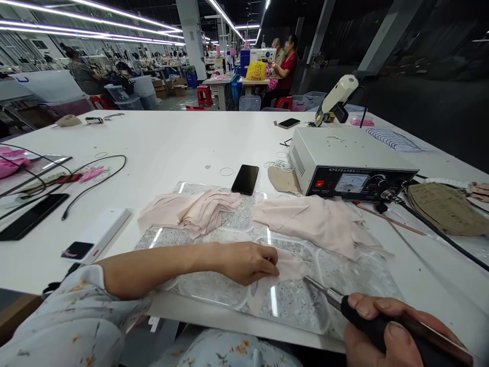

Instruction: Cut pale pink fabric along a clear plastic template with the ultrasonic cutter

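Observation:
My left hand (248, 262) is closed, its fingertips pinching and pressing a small pale pink fabric piece (292, 266) on a clear, grey-patterned mat (217, 290). In my right hand (385, 326) is an ultrasonic cutter (367, 321) with a black handle and a metal tip. The tip points left and meets or nearly meets the right edge of the fabric piece. Behind my left hand lies a fanned stack of pale pink fabric pieces (191, 210). A second pile of the same fabric (305, 221) lies to its right.
A grey control box (355, 158) with a dial and a black cable (439, 229) stands at the right. Phones (245, 179), a white case (109, 234) and loose cords (95, 160) lie on the white table (171, 137). Co-workers sit at sewing machines beyond.

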A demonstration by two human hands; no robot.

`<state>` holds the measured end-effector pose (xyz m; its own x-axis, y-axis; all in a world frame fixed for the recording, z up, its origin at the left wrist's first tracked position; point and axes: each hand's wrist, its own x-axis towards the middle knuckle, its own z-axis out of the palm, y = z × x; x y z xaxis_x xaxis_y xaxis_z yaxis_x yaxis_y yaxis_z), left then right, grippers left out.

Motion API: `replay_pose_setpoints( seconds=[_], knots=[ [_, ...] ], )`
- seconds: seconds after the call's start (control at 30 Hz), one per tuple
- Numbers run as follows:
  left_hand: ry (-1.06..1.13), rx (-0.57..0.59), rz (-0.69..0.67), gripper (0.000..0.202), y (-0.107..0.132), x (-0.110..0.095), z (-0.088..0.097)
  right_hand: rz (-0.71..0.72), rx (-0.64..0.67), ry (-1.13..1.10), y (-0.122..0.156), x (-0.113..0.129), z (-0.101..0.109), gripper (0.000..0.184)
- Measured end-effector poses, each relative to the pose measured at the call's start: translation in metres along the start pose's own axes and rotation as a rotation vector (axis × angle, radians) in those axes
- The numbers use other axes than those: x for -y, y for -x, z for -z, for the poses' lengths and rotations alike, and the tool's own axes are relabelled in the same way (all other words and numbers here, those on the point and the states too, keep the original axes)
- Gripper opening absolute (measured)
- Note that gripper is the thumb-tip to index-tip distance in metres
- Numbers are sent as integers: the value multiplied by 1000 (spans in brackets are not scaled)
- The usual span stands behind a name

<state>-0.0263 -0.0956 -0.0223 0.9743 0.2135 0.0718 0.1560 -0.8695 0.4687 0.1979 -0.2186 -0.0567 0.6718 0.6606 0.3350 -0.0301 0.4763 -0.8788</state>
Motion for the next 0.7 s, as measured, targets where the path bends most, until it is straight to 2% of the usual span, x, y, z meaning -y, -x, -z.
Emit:
replay_pose_setpoints(
  seconds=[0.07,0.23,0.5,0.7],
  knots=[
    [-59,23,-9,24,-2,-2,-2,54,-90,-15,-4,0,-10,18],
    [-233,-18,-100,18,-13,1,-3,77,-102,-120,-14,-1,-26,27],
    [-165,-55,-116,18,-21,-2,-9,30,-153,-172,-23,-5,-35,24],
    [-196,-181,-105,26,-29,14,-7,41,-126,-154,-24,-4,-39,18]
  ],
)
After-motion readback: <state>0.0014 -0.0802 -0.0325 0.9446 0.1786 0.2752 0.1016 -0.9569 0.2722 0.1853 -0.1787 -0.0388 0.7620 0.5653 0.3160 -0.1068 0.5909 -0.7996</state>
